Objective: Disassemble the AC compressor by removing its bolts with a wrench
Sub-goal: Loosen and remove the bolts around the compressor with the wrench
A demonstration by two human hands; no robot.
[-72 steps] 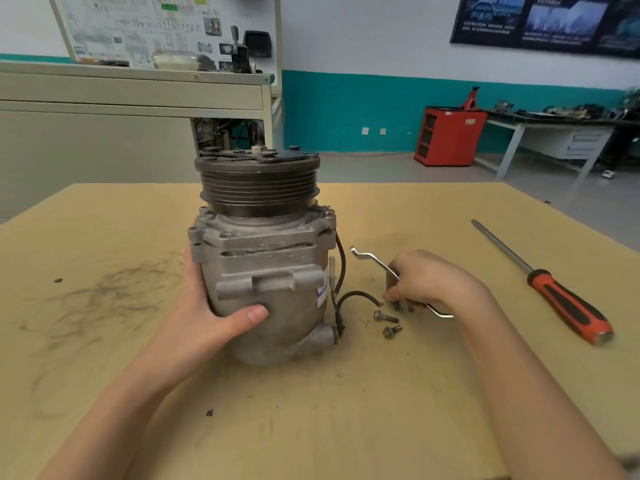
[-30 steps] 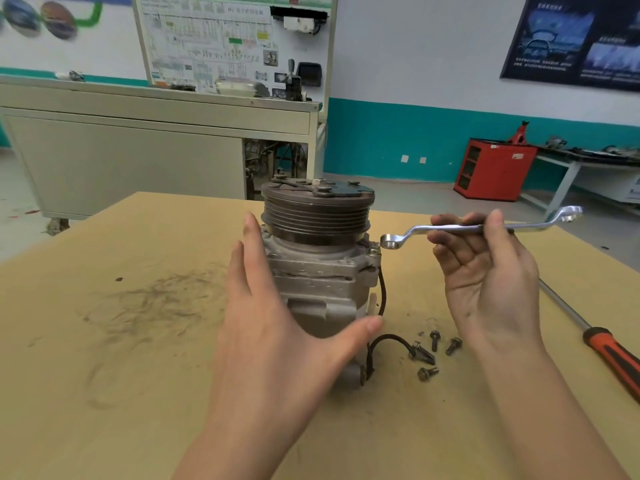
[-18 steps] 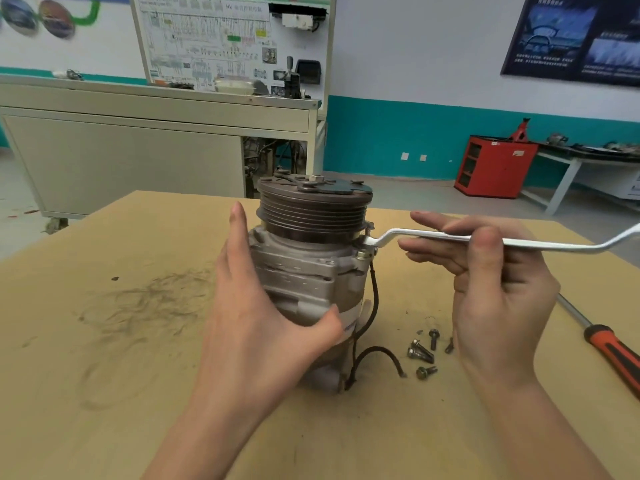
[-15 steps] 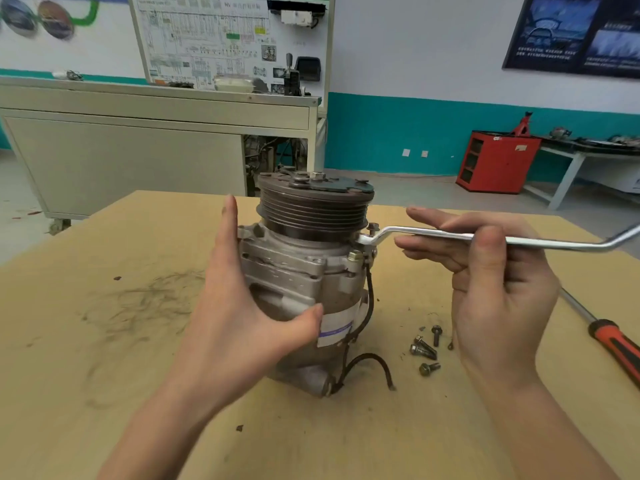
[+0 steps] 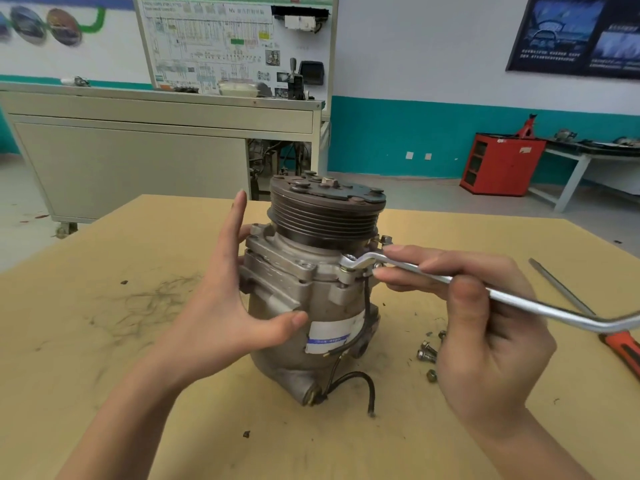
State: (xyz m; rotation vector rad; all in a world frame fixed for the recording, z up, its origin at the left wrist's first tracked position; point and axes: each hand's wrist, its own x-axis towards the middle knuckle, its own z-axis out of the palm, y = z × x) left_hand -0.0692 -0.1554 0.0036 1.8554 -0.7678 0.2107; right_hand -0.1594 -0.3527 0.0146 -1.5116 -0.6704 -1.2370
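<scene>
Seen from the head camera, one AC compressor point(image 5: 311, 299) stands near the middle of the table point(image 5: 138, 393). It is tilted, with its grooved pulley point(image 5: 325, 220) uppermost. The left hand point(image 5: 221, 306) lies flat against the housing's left side, fingers straight and pointing up, thumb pressed on the front. The right hand point(image 5: 485, 334) pinches the shaft of the one wrench point(image 5: 519, 301) between thumb and fingers. The wrench's ring end sits over a bolt point(image 5: 348, 263) on the flange just under the pulley. A second flange bolt point(image 5: 386, 240) stands just behind it.

Four loose fasteners point(image 5: 427, 353) lie on the table beside the compressor's base, partly hidden by the right hand. One screwdriver point(image 5: 623, 351) with an orange and black handle lies at the right edge. One black wire point(image 5: 367, 382) loops from the housing down to the table.

A white label point(image 5: 332, 336) with a blue band wraps the housing; its print is too blurred to read. The text on the wiring-diagram board point(image 5: 225, 43) and on the dark poster point(image 5: 575, 32) is also too small to read.

The table is a tan board smeared with dark scuffs point(image 5: 149, 299). Behind it stand a grey bench cabinet point(image 5: 138, 161) and one red cabinet point(image 5: 498, 164). The white wall carries a teal band point(image 5: 398, 133).
</scene>
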